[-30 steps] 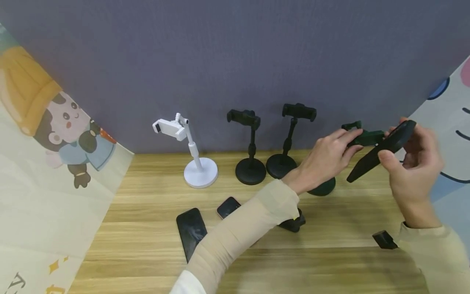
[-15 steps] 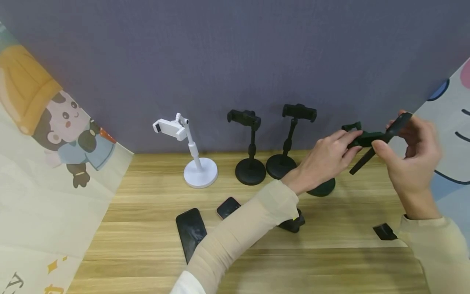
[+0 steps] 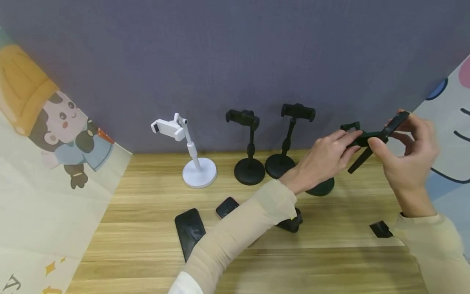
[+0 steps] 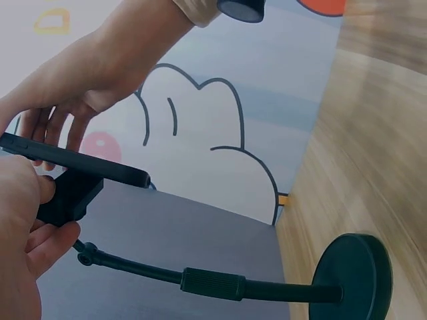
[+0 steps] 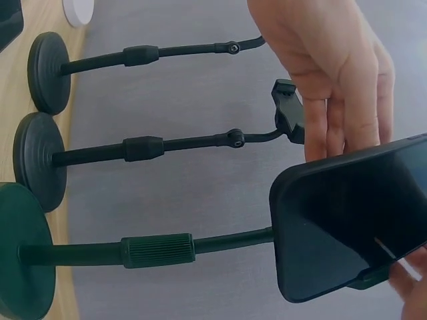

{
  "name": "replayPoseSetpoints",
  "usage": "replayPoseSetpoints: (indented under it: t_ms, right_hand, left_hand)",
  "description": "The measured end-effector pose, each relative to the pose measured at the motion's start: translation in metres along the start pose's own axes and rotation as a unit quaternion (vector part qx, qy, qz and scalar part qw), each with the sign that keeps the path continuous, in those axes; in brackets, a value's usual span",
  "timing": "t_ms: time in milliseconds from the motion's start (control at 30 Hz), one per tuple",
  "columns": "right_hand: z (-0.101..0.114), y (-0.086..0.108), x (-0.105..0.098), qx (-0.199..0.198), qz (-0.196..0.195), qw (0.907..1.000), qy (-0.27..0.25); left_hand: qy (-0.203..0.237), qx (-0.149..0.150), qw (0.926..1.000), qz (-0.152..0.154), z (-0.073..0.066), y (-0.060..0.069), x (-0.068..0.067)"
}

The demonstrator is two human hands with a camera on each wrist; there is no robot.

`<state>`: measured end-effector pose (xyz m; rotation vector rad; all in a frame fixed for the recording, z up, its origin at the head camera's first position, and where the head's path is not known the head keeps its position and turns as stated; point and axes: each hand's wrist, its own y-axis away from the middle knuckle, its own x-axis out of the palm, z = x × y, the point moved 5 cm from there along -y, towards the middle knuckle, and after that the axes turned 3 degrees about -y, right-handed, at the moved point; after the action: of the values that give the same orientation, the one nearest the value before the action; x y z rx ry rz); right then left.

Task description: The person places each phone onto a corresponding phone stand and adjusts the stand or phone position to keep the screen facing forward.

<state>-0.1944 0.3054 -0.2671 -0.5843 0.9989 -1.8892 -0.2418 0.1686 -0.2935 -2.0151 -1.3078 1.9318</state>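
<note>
Swung from an oblique tilt to nearly edge-on in the head view, the flat black round-cornered smartphone (image 5: 333, 220) now appears to touch the dark green plastic clamp (image 4: 70, 197) of the round-based green stand (image 5: 157, 250), above the bench (image 3: 147, 220). That suggests alignment; whether it is seated cannot be told. The right hand (image 3: 413, 155) grips the smartphone, the left hand (image 3: 323, 157) pinches the clamp. A dark letter "y" (image 3: 14, 283) reads at lower left; no brand is legible.

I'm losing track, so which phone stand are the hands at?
The dark green stand, rightmost in the head view; the white stand and two black stands are untouched.
</note>
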Motion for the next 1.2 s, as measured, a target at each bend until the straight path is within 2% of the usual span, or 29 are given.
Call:
replayPoseSetpoints:
  t_ms: [300,500,733,1000,1200]
  right_hand:
    - [-0.008,0.003,-0.001,0.007,-0.013,0.9969,0.077]
    - [-0.022,0.004,-0.003,0.006,-0.046,0.9966,0.068]
    - [-0.024,0.004,0.001,-0.009,-0.084,0.9940,0.070]
    - [-0.019,0.003,0.003,-0.010,-0.090,0.9945,0.053]
    - [-0.019,0.003,0.003,-0.003,-0.099,0.9935,0.056]
  left_hand:
    - [-0.006,-0.001,1.0000,0.003,-0.001,0.000,0.002]
    - [-0.018,-0.004,0.9998,0.010,-0.001,-0.002,0.003]
    - [0.003,-0.006,1.0000,-0.003,0.001,-0.002,0.003]
    - [0.011,-0.007,0.9999,-0.003,0.003,-0.001,0.002]
    - [0.034,-0.013,0.9994,-0.002,0.003,0.000,0.002]
